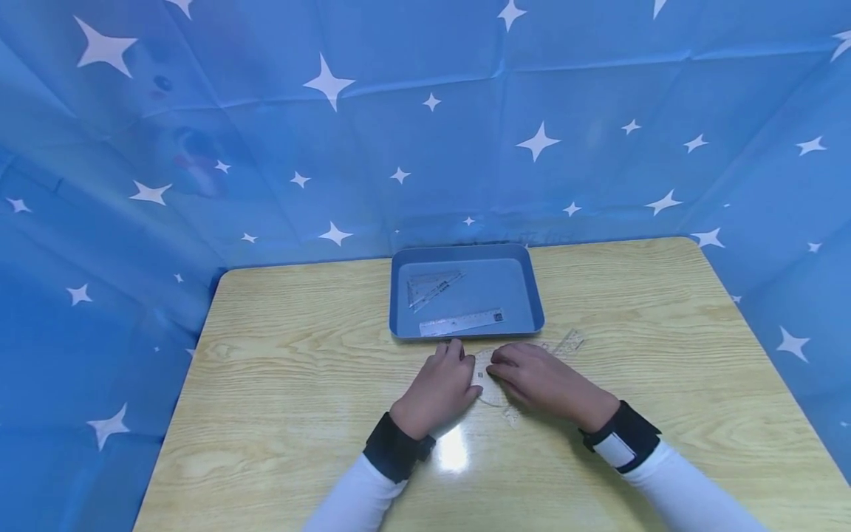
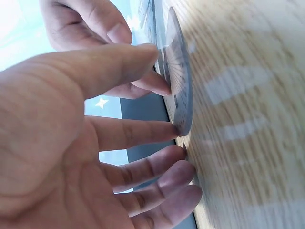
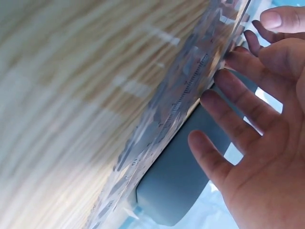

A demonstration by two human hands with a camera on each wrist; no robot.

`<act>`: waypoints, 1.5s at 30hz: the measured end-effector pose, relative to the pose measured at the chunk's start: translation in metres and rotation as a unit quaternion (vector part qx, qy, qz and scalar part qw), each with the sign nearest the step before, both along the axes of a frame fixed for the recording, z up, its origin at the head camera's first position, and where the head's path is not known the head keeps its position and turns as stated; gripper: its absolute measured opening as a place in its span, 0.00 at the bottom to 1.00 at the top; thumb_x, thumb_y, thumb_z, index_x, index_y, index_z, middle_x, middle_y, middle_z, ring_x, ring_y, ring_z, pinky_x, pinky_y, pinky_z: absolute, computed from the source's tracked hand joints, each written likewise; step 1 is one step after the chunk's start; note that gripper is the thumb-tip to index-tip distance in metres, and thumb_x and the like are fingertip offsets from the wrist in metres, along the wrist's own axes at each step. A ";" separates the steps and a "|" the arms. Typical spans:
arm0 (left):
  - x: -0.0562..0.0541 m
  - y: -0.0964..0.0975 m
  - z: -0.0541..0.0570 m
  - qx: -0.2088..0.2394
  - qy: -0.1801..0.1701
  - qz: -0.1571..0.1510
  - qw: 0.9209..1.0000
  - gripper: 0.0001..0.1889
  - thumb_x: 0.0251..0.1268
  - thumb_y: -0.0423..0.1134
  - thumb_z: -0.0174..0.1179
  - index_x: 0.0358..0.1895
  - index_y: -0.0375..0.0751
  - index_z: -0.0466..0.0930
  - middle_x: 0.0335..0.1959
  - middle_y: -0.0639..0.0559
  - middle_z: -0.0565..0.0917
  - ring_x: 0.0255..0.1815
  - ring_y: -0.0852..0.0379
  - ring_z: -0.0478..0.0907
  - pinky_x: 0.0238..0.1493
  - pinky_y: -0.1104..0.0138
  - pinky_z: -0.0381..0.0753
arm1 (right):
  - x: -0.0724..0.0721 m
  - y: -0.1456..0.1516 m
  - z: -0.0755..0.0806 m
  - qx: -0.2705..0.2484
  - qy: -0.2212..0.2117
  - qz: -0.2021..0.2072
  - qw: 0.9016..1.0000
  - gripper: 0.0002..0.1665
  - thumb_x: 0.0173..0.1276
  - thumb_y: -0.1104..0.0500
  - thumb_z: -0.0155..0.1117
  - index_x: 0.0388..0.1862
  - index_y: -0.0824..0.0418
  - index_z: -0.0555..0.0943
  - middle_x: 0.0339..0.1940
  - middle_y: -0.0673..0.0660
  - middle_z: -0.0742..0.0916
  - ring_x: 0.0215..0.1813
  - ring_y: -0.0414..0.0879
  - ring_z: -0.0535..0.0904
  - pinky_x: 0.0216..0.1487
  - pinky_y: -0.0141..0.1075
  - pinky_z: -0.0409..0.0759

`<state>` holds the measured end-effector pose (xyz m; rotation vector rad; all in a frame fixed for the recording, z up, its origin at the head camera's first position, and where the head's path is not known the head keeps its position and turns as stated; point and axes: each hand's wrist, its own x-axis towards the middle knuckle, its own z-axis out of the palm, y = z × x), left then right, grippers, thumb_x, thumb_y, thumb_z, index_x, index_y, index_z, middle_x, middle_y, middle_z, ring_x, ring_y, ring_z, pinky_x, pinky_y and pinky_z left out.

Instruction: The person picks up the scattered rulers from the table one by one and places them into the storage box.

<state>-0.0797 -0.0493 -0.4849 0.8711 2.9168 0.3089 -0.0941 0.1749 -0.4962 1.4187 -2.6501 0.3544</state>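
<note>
A clear protractor [image 1: 490, 386] lies between the two hands, just in front of the tray; in the left wrist view it appears tilted over the wood. My left hand [image 1: 447, 380] holds its near-left side, thumb and index finger at the edge, the other fingertips down by the table. From the other side my right hand [image 1: 541, 377] reaches over it, one fingertip at the protractor's face. Beneath that hand runs a clear ruler with a wavy edge [image 3: 178, 102], its far end showing past the knuckles. The right fingers are spread and loosely extended beside it.
Behind the hands stands a shallow blue tray [image 1: 465, 253]. Inside are clear set squares [image 1: 432, 288] at the left and a straight ruler [image 1: 461, 322] along the near side. The wood-grain table [image 1: 286, 384] ends at a blue star-patterned curtain [image 1: 432, 148].
</note>
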 end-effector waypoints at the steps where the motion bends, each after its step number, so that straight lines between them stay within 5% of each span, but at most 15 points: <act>1: 0.001 0.000 0.000 -0.002 -0.007 0.006 1.000 0.17 0.69 0.50 0.65 0.46 0.38 0.86 0.42 0.48 0.75 0.40 0.52 0.70 0.37 0.64 0.73 | 0.000 -0.002 0.000 0.000 -0.005 0.001 1.000 0.15 0.72 0.60 0.67 0.54 0.62 0.87 0.51 0.57 0.86 0.55 0.52 0.83 0.59 0.47 0.82; 10: 0.003 -0.003 0.001 -0.005 -0.044 0.043 0.998 0.22 0.69 0.52 0.66 0.53 0.36 0.84 0.46 0.45 0.73 0.44 0.50 0.69 0.37 0.63 0.74 | 0.000 -0.014 -0.002 -0.002 -0.014 -0.004 1.000 0.17 0.74 0.60 0.64 0.58 0.61 0.86 0.51 0.55 0.85 0.54 0.50 0.82 0.59 0.47 0.81; 25: 0.009 -0.002 -0.001 -0.027 -0.035 0.064 0.997 0.34 0.59 0.61 0.72 0.55 0.33 0.81 0.46 0.43 0.74 0.43 0.49 0.70 0.33 0.62 0.75 | 0.005 -0.023 -0.002 0.012 -0.015 -0.005 1.000 0.18 0.76 0.57 0.62 0.61 0.59 0.85 0.55 0.55 0.85 0.57 0.50 0.82 0.54 0.48 0.82; 32: 0.012 -0.003 0.002 -0.019 -0.043 0.081 0.996 0.30 0.60 0.55 0.74 0.54 0.33 0.81 0.46 0.42 0.73 0.42 0.48 0.70 0.31 0.63 0.75 | 0.009 -0.024 -0.008 -0.021 -0.012 0.016 1.000 0.19 0.73 0.59 0.64 0.61 0.62 0.84 0.57 0.56 0.86 0.58 0.50 0.83 0.56 0.47 0.82; 37: 0.010 -0.005 0.001 0.015 -0.084 0.116 0.990 0.26 0.58 0.46 0.77 0.52 0.32 0.79 0.49 0.41 0.72 0.46 0.45 0.71 0.35 0.62 0.77 | 0.012 -0.026 -0.009 -0.029 -0.022 0.027 0.999 0.19 0.75 0.61 0.62 0.62 0.63 0.83 0.58 0.57 0.86 0.60 0.50 0.83 0.59 0.46 0.82; 45: 0.004 -0.008 0.000 0.022 -0.137 0.192 0.972 0.33 0.50 0.45 0.81 0.52 0.27 0.75 0.49 0.38 0.70 0.47 0.42 0.72 0.37 0.57 0.79 | 0.013 -0.029 -0.009 -0.038 -0.066 0.038 0.996 0.18 0.77 0.63 0.59 0.63 0.64 0.82 0.60 0.57 0.85 0.63 0.50 0.82 0.65 0.46 0.80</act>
